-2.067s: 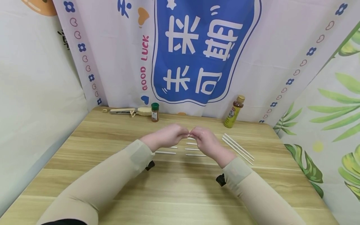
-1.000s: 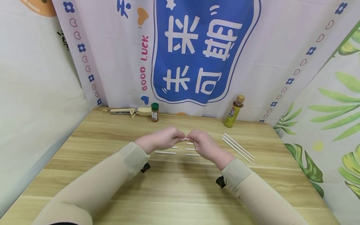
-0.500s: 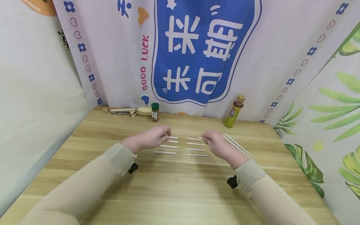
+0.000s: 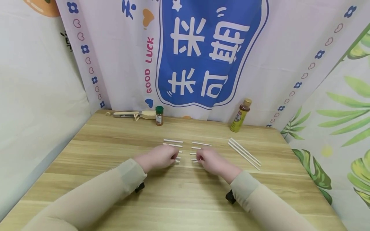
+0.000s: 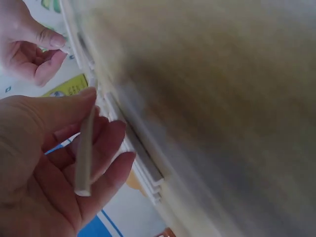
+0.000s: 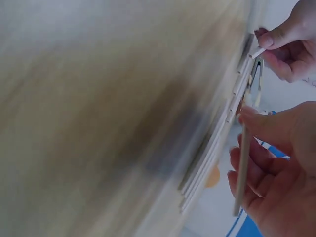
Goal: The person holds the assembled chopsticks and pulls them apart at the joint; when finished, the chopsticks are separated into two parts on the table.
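Just below the centre of the head view, the left hand (image 4: 159,157) and right hand (image 4: 214,160) face each other with a gap between them, each pinching one short white stick between thumb and curled fingers. The left stick (image 5: 85,153) runs down from the thumb tip at the left of the left wrist view; the right stick (image 6: 242,173) hangs the same way at the lower right of the right wrist view. Both should be very light, stiff and smooth, likely to snap under a bend and apt to roll, so a gentle thumb-and-fingertip hold near one end suits them better than a squeeze. The head view hides most of the fingertips, so I cannot tell whether either stick touches the table (image 4: 179,199). Mid-frame, a left column (image 4: 173,141) and a right column (image 4: 201,143) of similar sticks lie partly behind the hands, with three long sticks (image 4: 245,153) slanting to their right. Half a second ago the hands were higher in the frame, at the top of both columns; now they sit at the bottom, leaving the top sticks uncovered.
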A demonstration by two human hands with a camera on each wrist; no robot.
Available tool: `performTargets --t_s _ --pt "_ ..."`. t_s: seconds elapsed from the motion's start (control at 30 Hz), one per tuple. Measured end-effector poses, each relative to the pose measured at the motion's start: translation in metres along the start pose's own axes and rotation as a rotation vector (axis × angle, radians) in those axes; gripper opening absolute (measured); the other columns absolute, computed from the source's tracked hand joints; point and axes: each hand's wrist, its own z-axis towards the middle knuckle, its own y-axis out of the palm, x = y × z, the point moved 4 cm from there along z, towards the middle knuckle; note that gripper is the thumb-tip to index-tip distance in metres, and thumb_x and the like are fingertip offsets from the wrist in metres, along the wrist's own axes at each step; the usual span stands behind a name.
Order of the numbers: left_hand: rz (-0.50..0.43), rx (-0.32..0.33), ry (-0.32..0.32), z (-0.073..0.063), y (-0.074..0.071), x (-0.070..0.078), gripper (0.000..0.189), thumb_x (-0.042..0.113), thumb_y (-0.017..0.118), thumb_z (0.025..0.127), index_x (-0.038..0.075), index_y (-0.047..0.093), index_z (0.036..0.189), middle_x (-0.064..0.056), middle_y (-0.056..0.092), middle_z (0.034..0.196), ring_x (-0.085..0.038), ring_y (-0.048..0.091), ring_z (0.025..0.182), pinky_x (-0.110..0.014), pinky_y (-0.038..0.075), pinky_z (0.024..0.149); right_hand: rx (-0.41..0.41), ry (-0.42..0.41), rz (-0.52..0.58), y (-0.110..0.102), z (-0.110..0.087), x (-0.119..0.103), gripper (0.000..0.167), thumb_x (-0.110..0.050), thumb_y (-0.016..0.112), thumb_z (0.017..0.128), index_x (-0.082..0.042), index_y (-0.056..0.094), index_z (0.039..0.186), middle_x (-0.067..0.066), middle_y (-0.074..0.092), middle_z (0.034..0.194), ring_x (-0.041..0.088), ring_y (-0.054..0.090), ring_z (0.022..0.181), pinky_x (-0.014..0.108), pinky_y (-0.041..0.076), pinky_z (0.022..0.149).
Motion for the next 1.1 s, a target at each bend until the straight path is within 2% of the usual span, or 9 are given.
performTargets --t_s 0.17,0.3,0.4,0.57,0.7,0.8,0.9,1.03,1.1 --pt "0.06 0.024 0.027 0.001 0.005 0.0 0.021 0.009 0.067 0.092 0.018 0.06 0.075 0.008 0.054 0.069 -0.01 0.052 0.064 -0.03 0.046 0.062 -0.04 -0.02 0.014 0.01 0.003 -0.003 0.021 -0.004 0.072 0.087 -0.014 0.057 0.077 -0.005 0.05 0.074 0.013 0.048 0.07 0.032 0.042 0.064" --pt "0.1 0.035 0.075 0.002 0.007 0.002 0.022 0.008 0.07 0.09 0.018 0.06 0.073 0.01 0.053 0.069 -0.009 0.052 0.064 -0.029 0.045 0.061 -0.031 -0.044 0.003 0.015 0.005 -0.004 0.023 -0.005 0.073 0.087 -0.015 0.056 0.076 -0.007 0.05 0.073 0.012 0.049 0.07 0.031 0.043 0.065" --pt "0.114 0.04 0.089 0.003 0.009 0.002 0.023 0.01 0.072 0.089 0.019 0.06 0.071 0.01 0.053 0.068 -0.009 0.051 0.065 -0.03 0.045 0.061 -0.021 -0.038 0.017 0.016 0.005 -0.003 0.022 -0.005 0.073 0.087 -0.015 0.056 0.077 -0.006 0.051 0.074 0.012 0.05 0.07 0.032 0.044 0.065" --pt "0.11 0.038 0.069 0.003 0.008 0.001 0.022 0.01 0.072 0.088 0.019 0.061 0.072 0.011 0.054 0.069 -0.009 0.052 0.066 -0.029 0.046 0.063 -0.025 -0.02 0.052 0.014 0.004 0.0 0.021 -0.003 0.072 0.086 -0.014 0.057 0.078 -0.005 0.051 0.074 0.013 0.05 0.07 0.032 0.043 0.064" --pt "0.104 0.034 0.054 0.003 0.008 0.0 0.021 0.008 0.072 0.089 0.018 0.062 0.072 0.011 0.054 0.07 -0.009 0.052 0.066 -0.029 0.046 0.063 -0.01 0.029 0.126 -0.001 0.001 0.009 0.015 0.002 0.069 0.087 -0.009 0.059 0.082 -0.001 0.053 0.077 0.015 0.05 0.072 0.033 0.045 0.065" --pt "0.098 0.037 0.056 0.003 0.008 0.0 0.021 0.008 0.072 0.089 0.017 0.062 0.073 0.01 0.054 0.07 -0.01 0.052 0.066 -0.03 0.046 0.063 0.043 0.093 0.136 -0.024 -0.003 0.029 0.01 0.004 0.066 0.086 -0.005 0.061 0.084 0.002 0.055 0.079 0.018 0.053 0.073 0.036 0.047 0.067" --pt "0.094 0.036 0.052 0.003 0.008 0.0 0.02 0.008 0.072 0.089 0.017 0.063 0.073 0.01 0.054 0.07 -0.01 0.052 0.066 -0.03 0.046 0.064 0.076 0.199 0.077 -0.047 -0.012 0.063 0.005 0.001 0.065 0.087 -0.002 0.062 0.089 0.005 0.057 0.082 0.021 0.055 0.076 0.04 0.048 0.07" --pt "0.093 0.015 0.028 0.004 0.008 -0.001 0.019 0.009 0.071 0.09 0.018 0.064 0.075 0.01 0.055 0.07 -0.009 0.052 0.066 -0.029 0.046 0.064 0.035 0.368 0.017 -0.059 -0.033 0.112 0.01 -0.002 0.067 0.086 -0.001 0.06 0.093 0.009 0.059 0.086 0.024 0.055 0.077 0.043 0.048 0.07" --pt "0.086 0.01 0.021 0.004 0.009 -0.001 0.019 0.009 0.071 0.091 0.017 0.064 0.076 0.01 0.055 0.07 -0.009 0.052 0.066 -0.028 0.046 0.064 0.012 0.421 0.006 -0.059 -0.043 0.131 0.013 -0.003 0.069 0.084 -0.001 0.058 0.091 0.01 0.059 0.085 0.026 0.055 0.075 0.044 0.048 0.069"
